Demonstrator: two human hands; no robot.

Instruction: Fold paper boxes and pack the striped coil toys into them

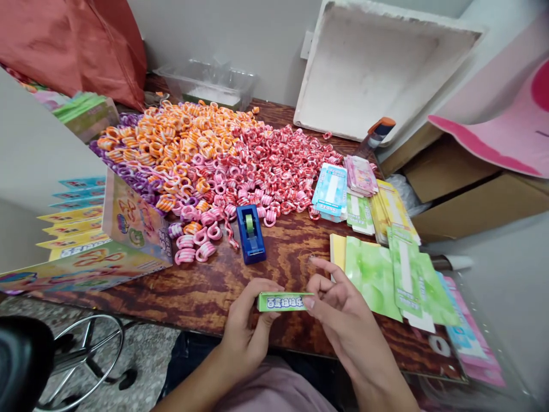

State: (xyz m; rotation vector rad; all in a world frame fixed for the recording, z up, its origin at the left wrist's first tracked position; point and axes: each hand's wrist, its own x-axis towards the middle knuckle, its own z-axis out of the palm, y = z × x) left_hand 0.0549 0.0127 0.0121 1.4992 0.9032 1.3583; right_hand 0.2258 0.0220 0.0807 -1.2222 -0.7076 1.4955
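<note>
1. Your L hand (243, 336): gripping left end of slim green printed cardboard carton (285, 302).
2. Your R hand (341, 306): thumb at carton's right end, fingers loosely parted; can't tell if pinching.
3. Carton loc.: btwn both hands, above brown wood-grain table (158, 297), nearer you than blue plastic tape dispenser (254, 245).

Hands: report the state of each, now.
Left hand: closed, holding the green box.
Right hand: loosely open, thumb at the box's right end.
</note>
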